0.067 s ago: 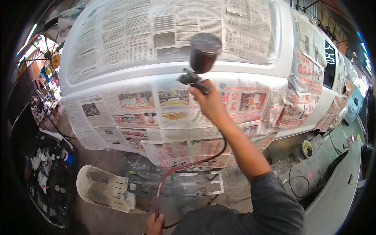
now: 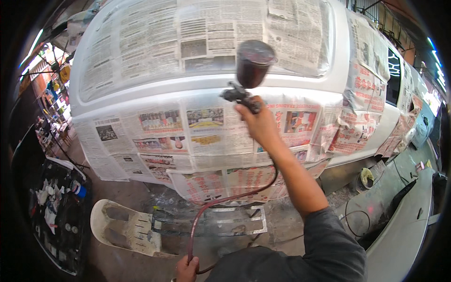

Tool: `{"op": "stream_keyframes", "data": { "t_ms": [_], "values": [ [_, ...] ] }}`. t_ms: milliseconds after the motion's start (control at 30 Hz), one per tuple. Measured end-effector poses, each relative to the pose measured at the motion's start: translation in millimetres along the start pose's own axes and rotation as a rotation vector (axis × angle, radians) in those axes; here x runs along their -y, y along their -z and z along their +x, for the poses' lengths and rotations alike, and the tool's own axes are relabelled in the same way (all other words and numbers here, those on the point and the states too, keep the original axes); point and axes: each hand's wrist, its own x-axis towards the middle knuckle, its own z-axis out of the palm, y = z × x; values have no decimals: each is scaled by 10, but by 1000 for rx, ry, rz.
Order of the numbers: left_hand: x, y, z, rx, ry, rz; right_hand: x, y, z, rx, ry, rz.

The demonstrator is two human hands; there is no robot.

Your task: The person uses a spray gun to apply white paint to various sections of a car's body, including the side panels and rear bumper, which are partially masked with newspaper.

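Note:
My right hand (image 2: pixel 263 123) is closed round the handle of a spray gun (image 2: pixel 240 97), with a dark paint cup (image 2: pixel 254 63) on top of it. The gun is held in front of a white van (image 2: pixel 206 85), over the bare white strip between two newspaper-covered areas. A reddish-brown air hose (image 2: pixel 194 223) hangs from the gun and curves down to my left hand (image 2: pixel 187 269) at the lower edge. My left fingers are wrapped round the hose. Newspaper sheets (image 2: pixel 206 150) mask the van's lower side, and more newspaper (image 2: pixel 155 37) covers the window above.
A worn off-white plastic chair (image 2: pixel 123 225) lies on the floor beside a metal frame (image 2: pixel 211 220). To the left is a black panel (image 2: pixel 58 216) with a blue can (image 2: pixel 79 190) and rags. A bucket (image 2: pixel 364 180) and a pale car panel (image 2: pixel 404 230) are at the right.
My right hand and the spray gun have shifted a little to the right along the van. The left hand still holds the hose in about the same place.

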Motion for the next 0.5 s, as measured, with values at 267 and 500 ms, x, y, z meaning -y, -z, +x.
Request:
{"op": "stream_keyframes", "data": {
  "t_ms": [267,500],
  "values": [
    [-480,-687,308,299,-92,157,-708,2131,-111,-363,-121,-77],
    [-173,-984,461,424,-120,222,-675,3130,-52,-572,-230,-228]
  ]
}}
